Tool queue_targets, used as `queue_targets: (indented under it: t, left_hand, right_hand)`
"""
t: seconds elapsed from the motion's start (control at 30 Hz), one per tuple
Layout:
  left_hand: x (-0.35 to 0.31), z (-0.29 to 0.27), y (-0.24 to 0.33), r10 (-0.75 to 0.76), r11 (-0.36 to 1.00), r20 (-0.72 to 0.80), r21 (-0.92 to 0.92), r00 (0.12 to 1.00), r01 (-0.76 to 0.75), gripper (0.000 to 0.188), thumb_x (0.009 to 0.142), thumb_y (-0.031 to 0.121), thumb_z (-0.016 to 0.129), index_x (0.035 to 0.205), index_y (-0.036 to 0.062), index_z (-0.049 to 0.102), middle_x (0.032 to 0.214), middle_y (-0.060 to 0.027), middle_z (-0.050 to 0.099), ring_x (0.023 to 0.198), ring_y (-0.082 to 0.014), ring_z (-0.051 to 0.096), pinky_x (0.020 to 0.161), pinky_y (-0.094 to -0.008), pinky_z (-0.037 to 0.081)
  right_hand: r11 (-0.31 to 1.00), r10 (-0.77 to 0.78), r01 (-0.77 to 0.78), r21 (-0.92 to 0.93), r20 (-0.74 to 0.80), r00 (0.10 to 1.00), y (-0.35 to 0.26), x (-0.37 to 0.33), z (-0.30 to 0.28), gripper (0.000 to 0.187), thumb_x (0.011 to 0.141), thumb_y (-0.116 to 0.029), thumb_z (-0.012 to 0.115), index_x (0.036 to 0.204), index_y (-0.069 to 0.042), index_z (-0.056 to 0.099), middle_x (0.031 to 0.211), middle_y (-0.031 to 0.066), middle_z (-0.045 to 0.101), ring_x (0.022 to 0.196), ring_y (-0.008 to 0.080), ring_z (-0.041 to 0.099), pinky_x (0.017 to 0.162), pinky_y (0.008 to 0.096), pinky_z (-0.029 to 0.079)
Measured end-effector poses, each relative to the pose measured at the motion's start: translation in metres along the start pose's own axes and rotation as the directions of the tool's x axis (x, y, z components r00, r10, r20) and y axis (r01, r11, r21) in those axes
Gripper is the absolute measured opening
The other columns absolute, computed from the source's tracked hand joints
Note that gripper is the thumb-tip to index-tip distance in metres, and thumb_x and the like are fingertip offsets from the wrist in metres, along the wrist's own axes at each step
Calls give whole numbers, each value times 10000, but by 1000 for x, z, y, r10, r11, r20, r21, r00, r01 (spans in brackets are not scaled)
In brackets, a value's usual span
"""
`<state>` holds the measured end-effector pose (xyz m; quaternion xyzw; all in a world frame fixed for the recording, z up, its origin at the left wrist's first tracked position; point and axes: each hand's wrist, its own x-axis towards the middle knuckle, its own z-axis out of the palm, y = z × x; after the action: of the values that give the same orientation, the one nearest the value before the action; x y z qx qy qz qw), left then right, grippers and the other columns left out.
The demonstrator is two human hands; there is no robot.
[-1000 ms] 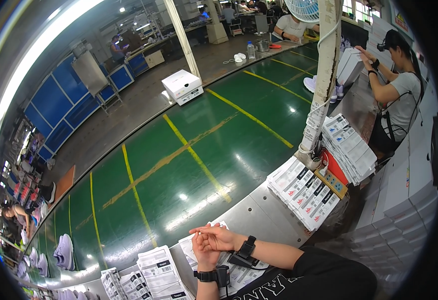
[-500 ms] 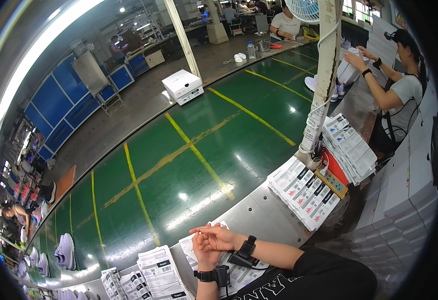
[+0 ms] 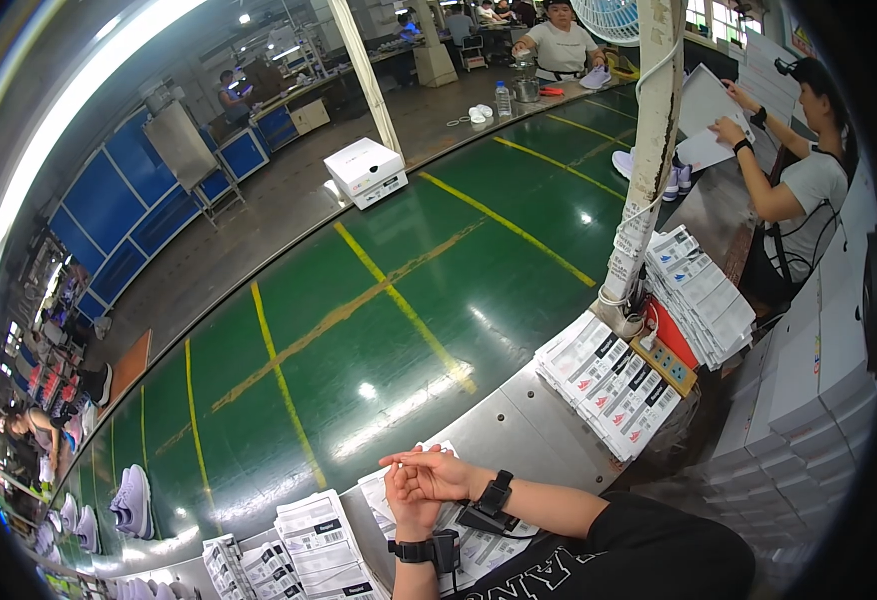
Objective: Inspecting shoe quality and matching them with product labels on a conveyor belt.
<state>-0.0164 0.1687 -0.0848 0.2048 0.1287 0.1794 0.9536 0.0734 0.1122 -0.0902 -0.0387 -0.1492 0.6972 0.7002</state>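
My left hand (image 3: 411, 510) and my right hand (image 3: 437, 474) rest against each other above the near metal edge of the bench. The right lies across the top, its fingers stretched out to the left. Beneath it, the left hand's fingers are loosely bent and partly covered. Neither hand holds anything I can see. Each wrist wears a black strap with a small device. Printed paper sheets (image 3: 489, 558) lie under and beside my wrists. Left of them is a thick stack of printed sheets (image 3: 324, 540), with smaller label stacks (image 3: 271, 570) alongside.
A green belt (image 3: 359, 330) with yellow lines runs past. Lilac shoes (image 3: 133, 505) stand at its left; a white shoebox (image 3: 366, 172) sits at its far edge. Right are label sheets (image 3: 609, 385), a power strip (image 3: 664, 365), a post (image 3: 649, 150), stacked boxes (image 3: 799, 400) and a co-worker (image 3: 809, 180).
The belt's yellow lines have shifted slightly right. The co-worker at right now has a white box standing open. Across the belt, a seated person has straightened and holds a shoe. My hands stay put.
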Motion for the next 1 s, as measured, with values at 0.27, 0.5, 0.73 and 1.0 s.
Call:
queue_targets:
  t: [0.27,0.5,0.73,1.0]
  left_hand:
    - [-1,3,-1,5,1000,-1,6,1000,-5,506,899,428,411,1173,18,521,1234,-264,513,1184,-442,444,1048,-529,304]
    - [0,0,-1,11,1000,-3,8,1000,-11,506,904,425,414,1166,6,521,1225,-271,514,1177,-441,449,1054,-516,305]
    - [-1,4,-1,12,1000,1,28,1000,-12,509,903,434,413,1172,14,516,1222,-263,517,1180,-443,443,1050,-511,307]
    - [-2,3,-1,-9,1000,-12,-18,1000,8,519,900,437,415,1186,13,502,1238,-265,504,1190,-447,431,1050,-514,306]
  right_hand:
    - [1000,-1,1,-19,-3,1000,0,0,-1,423,1005,-221,310,1326,55,322,913,176,619,851,262,651,745,320,547]
    - [1000,-7,7,-14,-1,1000,0,0,0,425,1005,-221,310,1327,56,322,907,175,621,849,260,652,742,314,550]
    - [1000,0,0,-8,-7,1000,0,0,0,422,1005,-220,314,1324,55,329,911,176,626,843,262,656,740,314,554]
    - [1000,-4,4,0,-1,1000,0,-1,2,423,1005,-222,313,1323,56,329,915,176,627,847,266,656,746,320,554]
